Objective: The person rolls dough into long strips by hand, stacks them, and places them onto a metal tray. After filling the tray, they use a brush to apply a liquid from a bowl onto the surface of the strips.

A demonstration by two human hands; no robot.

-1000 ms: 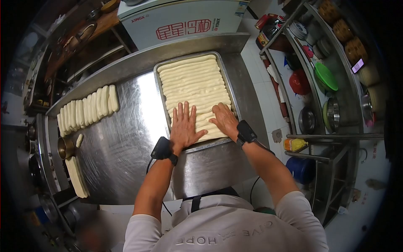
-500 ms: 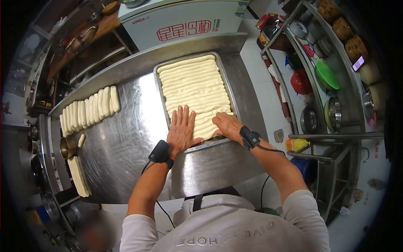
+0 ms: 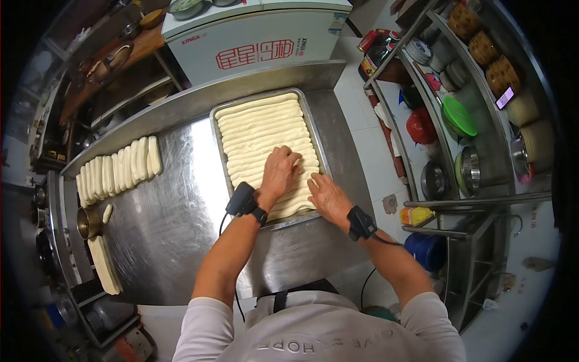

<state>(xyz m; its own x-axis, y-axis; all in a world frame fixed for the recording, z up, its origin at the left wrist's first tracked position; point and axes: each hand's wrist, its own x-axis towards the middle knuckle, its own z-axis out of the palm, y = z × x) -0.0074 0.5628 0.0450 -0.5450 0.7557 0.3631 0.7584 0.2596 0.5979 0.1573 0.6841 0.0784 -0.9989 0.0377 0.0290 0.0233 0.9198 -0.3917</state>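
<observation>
Long pale dough strips [image 3: 262, 130] lie side by side in a rectangular metal tray [image 3: 215, 134]. My left hand [image 3: 281, 171] is over the strips in the lower middle of the tray, its fingers bent and pointing right; whether they pinch any dough is hidden. To its right, my right hand [image 3: 327, 194] rests at the tray's lower right edge, fingers apart and slightly curled, touching the ends of the strips. Both wrists carry black strapped devices.
On the steel table [image 3: 175, 241], a row of dough strips [image 3: 119, 169], a small dough piece [image 3: 107, 213], a metal cup [image 3: 88, 223] and a long dough slab [image 3: 104, 265] lie at left. A white freezer [image 3: 253, 42] stands behind, shelves [image 3: 446, 202] at right.
My left hand has moved right and curled from lying flat with its fingers spread. My right hand has opened somewhat at the tray's right edge. The camera view has shifted slightly.
</observation>
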